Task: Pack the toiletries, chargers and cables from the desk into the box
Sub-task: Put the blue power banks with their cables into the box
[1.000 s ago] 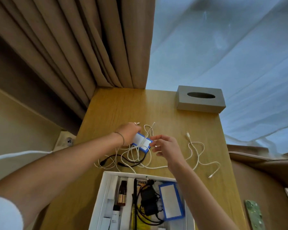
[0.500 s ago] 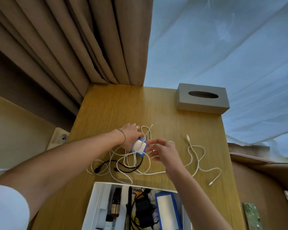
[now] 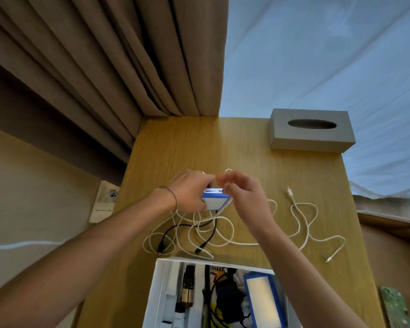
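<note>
Head view: since half a second ago our hands have lifted the small blue-and-white charger box (image 3: 215,201) off the cables | left hand (image 3: 191,194) grips it, right hand (image 3: 243,197) pinches its top | white box (image 3: 162,290) lies directly below, toward us.

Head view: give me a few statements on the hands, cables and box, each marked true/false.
1. The left hand holds the small blue-and-white box. True.
2. The white cables are already in the packing box. False: they lie tangled on the desk.
3. The right hand rests on the tissue box. False: it is at the small box, far from the tissue box.
4. The packing box stands open with items inside. True.
</note>
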The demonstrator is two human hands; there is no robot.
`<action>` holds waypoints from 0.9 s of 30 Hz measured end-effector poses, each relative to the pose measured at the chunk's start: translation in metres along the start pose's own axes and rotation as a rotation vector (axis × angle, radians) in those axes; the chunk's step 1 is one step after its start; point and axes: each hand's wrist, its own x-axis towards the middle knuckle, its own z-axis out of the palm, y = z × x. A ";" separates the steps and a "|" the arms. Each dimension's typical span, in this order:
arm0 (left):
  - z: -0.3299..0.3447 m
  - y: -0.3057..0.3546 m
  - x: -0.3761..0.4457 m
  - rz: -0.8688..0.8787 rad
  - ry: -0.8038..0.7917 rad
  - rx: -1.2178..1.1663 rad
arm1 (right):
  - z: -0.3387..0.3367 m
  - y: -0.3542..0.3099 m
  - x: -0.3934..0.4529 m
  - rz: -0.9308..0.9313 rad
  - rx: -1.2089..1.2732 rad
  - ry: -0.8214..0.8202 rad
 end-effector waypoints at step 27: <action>-0.003 0.006 -0.141 -0.435 0.683 -1.523 | 0.036 -0.011 -0.002 -0.121 -0.268 -0.167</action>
